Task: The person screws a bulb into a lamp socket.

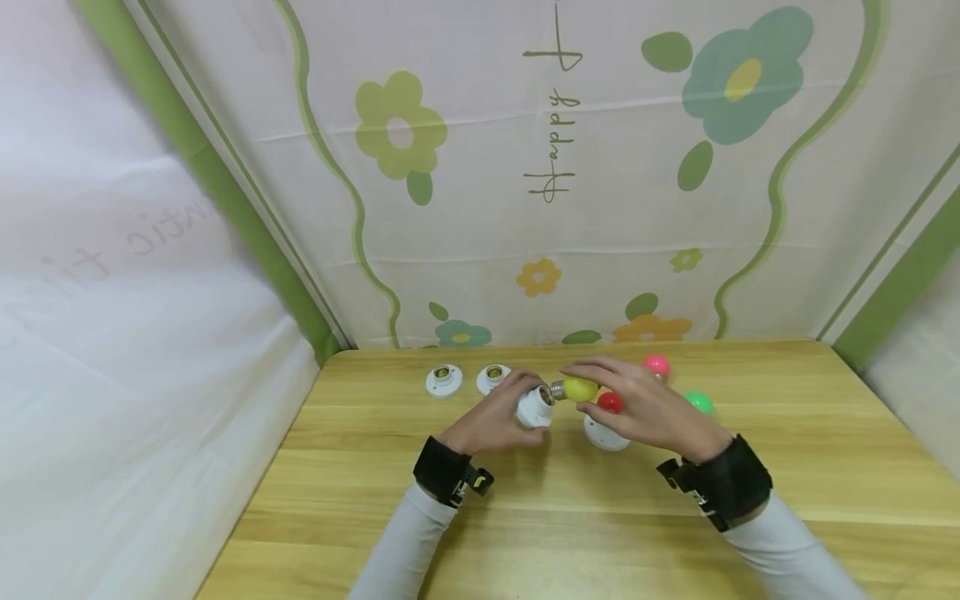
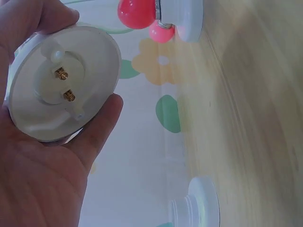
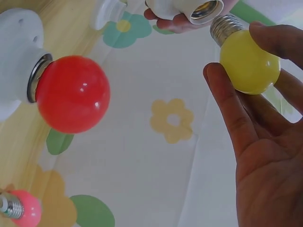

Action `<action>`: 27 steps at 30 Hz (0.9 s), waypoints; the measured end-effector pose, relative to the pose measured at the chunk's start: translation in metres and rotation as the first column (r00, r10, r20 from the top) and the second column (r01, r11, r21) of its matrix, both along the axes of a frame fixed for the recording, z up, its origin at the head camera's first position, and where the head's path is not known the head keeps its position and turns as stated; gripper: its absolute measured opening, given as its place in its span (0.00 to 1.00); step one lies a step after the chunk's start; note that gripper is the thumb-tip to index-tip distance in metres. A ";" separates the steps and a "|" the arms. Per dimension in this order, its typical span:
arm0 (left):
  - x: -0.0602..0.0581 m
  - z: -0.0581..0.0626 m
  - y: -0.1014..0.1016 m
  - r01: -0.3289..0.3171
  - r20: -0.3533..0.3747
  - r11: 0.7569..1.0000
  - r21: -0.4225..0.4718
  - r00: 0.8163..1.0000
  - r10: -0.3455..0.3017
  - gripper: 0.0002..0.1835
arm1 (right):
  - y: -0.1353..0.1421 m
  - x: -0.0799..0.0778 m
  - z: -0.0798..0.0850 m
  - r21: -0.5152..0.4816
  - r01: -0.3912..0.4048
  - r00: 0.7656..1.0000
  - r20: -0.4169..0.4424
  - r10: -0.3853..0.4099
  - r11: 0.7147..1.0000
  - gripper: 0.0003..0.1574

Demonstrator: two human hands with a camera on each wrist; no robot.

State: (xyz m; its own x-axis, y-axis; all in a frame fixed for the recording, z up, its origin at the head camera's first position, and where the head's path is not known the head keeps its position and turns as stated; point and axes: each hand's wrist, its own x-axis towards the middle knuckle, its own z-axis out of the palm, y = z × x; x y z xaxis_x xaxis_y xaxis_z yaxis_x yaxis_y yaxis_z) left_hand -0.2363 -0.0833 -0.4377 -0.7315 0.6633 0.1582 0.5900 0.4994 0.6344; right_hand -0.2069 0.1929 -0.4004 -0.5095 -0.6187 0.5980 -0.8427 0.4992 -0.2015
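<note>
Close in front of the left wrist camera, the left hand grips a white lamp holder by its round edge, thumb on one side and fingers on the other, its back with two brass screws facing that camera. The right hand pinches a yellow bulb by its globe between thumb and fingertips, the silver screw base pointing at the holder's mouth; whether the two touch I cannot tell. The bulb looks light and stiff, with a smooth globe that could slip under dry fingers and, if glass, crack under a hard squeeze, so a soft hold round its widest part seems best, leaving the ridged base bare. The holder looks hard and rigid, likely light too; its broad rim gives the surest grip, clear of the screws and the mouth. Just beyond the right hand, a red bulb sits in another holder. Farther out, a pink bulb and a partly hidden green bulb are on the wooden table, and two bulbless holders stand beyond the left hand, before a flowered cloth.
</note>
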 end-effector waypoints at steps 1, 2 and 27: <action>0.000 0.000 0.000 0.003 0.000 1.000 0.005 1.000 -0.003 0.32 | -0.001 0.000 0.000 -0.005 -0.003 1.000 0.008 0.004 1.000 0.37; 0.000 0.000 0.001 0.007 0.002 1.000 0.012 1.000 -0.007 0.32 | -0.002 0.000 0.001 -0.009 -0.006 1.000 0.011 0.006 1.000 0.38; 0.004 0.007 0.008 0.029 0.024 0.999 0.038 0.999 -0.030 0.31 | -0.011 -0.002 -0.003 0.011 -0.016 1.000 0.025 0.015 1.000 0.37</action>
